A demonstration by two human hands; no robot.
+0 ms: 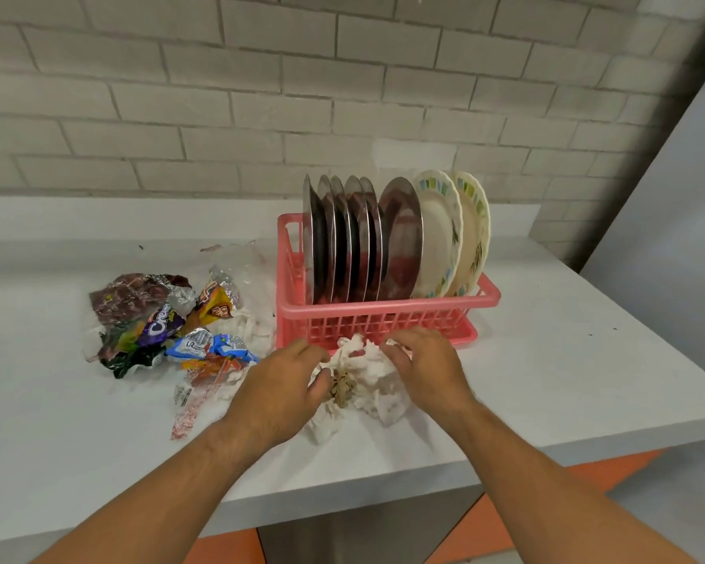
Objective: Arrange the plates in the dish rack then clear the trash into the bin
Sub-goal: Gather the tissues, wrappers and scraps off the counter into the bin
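Note:
A pink dish rack (383,315) stands on the white counter (546,372) with several steel plates (401,238) and two cream patterned plates (444,234) upright in it. Just in front of the rack lies a wad of crumpled white tissue (373,370) with brownish scraps in it. My left hand (279,386) grips the wad's left side and my right hand (422,366) grips its right side. A heap of crumpled snack wrappers (159,319) lies to the left of the rack.
More white tissue (253,323) and a clear plastic wrapper (188,405) lie between the heap and my left hand. A tiled wall stands behind the counter. The counter's front edge is close below my forearms, with orange floor beneath. No bin is in view.

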